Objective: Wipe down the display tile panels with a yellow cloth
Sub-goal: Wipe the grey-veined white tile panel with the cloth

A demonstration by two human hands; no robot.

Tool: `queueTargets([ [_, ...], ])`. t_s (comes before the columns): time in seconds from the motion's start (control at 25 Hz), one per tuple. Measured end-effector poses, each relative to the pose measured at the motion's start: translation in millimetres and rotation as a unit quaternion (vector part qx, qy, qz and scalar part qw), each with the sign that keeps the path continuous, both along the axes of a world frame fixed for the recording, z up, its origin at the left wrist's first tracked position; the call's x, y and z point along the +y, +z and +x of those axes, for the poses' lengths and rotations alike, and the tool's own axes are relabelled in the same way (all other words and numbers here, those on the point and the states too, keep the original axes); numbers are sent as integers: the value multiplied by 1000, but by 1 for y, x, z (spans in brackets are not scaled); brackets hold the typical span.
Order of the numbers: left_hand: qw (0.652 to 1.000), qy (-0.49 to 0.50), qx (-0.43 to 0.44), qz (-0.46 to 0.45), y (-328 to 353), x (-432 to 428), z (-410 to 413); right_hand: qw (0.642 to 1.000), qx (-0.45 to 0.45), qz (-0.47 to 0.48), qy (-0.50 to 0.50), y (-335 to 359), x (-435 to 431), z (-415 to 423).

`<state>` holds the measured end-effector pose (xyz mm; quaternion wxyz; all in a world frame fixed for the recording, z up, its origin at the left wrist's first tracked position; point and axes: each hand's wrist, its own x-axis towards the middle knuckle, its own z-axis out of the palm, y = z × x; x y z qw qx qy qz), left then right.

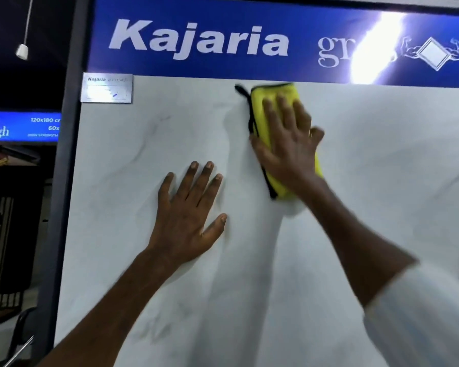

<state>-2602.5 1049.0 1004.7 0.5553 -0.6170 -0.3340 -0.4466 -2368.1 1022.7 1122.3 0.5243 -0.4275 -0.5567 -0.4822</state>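
A person stands close to a pale, marble-look tile panel (143, 194) with faint grey veins, both hands against it. The right hand (289, 144) presses a yellow cloth (272, 91) flat to the tile near its top edge; the fingers are laid out straight over it, not curled round it. The cloth has black trim, and a black loop sticks out at its upper left corner. The picture is blurred around it. The left hand (186, 215) rests lower and to the left, palm on the bare tile with fingers spread and holding nothing. A white sleeve (421, 313) covers the right forearm.

Above the panel runs a blue header board (196, 41) with "Kajaria" in big white letters. A second word begins "gr", but glare washes out the rest, beside a diamond emblem. A small silver label (106, 88) at the panel's top left corner also reads "Kajaria"; its finer print is too small to read. Past the dark frame post (69, 102), another blue sign (21, 127) shows "120x180", "60x" and "HIGH STRENGTH". A white pendant lamp (21, 51) hangs above it.
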Motion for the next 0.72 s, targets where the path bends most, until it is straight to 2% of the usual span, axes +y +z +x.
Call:
queueTargets([
  [0.08, 1000, 5, 2, -12, 0, -3, 1, 999, 24, -39, 14, 65, -1, -1],
  [0.16, 1000, -10, 14, -20, 1, -8, -2, 997, 45, -55, 17, 99, -2, -3],
  [0.24, 1000, -14, 23, -10, 4, -15, -17, 998, 37, -45, 17, 88, -1, -6],
  [0.4, 1000, 14, -22, -1, 9, -14, -61, 998, -60, 30, 12, 4, 8, -9],
  [0.48, 1000, 22, -19, -5, 6, -6, -67, 996, -83, 31, 4, -16, 10, -13],
  [0.6, 1000, 4, -24, 18, 1, 0, -63, 996, -83, 10, -13, 22, 7, -25],
  [0.72, 999, -10, -24, 31, 2, 3, -64, 999, -25, -32, -11, 88, 0, -49],
])
